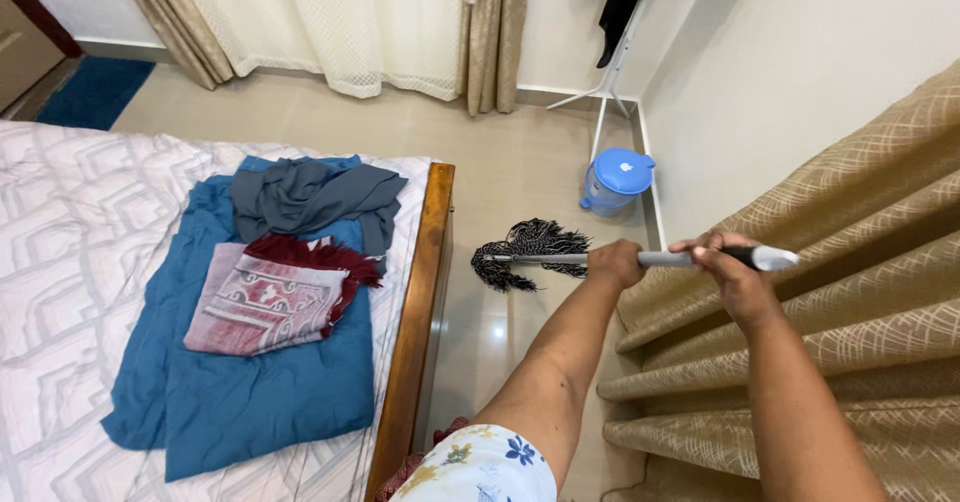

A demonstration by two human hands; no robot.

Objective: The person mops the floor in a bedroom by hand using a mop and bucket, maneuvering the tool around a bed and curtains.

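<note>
Fingers of both hands, left hand [615,260] and right hand [735,267], wrapped tight round a mop handle [660,259]. Bed [60,232] alongside, then beige floor [520,162], dark stringy mop head [528,252] resting there, blue jug [615,184] by the wall.

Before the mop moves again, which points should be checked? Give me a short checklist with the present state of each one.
1. Left hand closed around the mop handle: ok.
2. Right hand closed near the handle's end: ok.
3. Mop head down on the floor: ok.
4. Blue bucket apart from the mop head: ok.
5. Mop head apart from the wooden bed frame: ok, but close.
6. Floor wet or dry: cannot tell.
</note>
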